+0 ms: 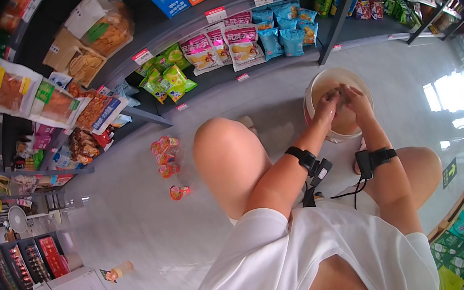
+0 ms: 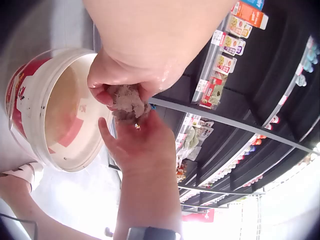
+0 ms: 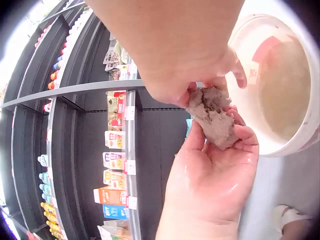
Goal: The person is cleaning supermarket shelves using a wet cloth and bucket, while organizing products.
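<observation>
Both hands grip a crumpled, wet-looking grey-brown rag (image 3: 215, 117) above a white bucket (image 1: 308, 103). My left hand (image 1: 327, 107) holds one end, its palm facing up with fingers curled in the right wrist view. From the other side, my right hand (image 1: 359, 103) pinches the rag with its fingertips and thumb. Wet skin glistens on the left hand (image 3: 210, 172). Cloudy brownish water (image 2: 62, 112) lies inside the bucket, whose outer wall carries a red label (image 2: 22, 92). In both wrist views the rag is bunched between the two hands, beside the bucket's opening.
Dark store shelves curve in front, holding pink-and-white snack bags (image 1: 245, 45), green bags (image 1: 169, 80) and blue bags (image 1: 291, 39). Several red cups (image 1: 168, 170) stand on the grey floor to the left. A shelf post (image 1: 343, 9) rises behind the bucket. The person's knees flank the arms.
</observation>
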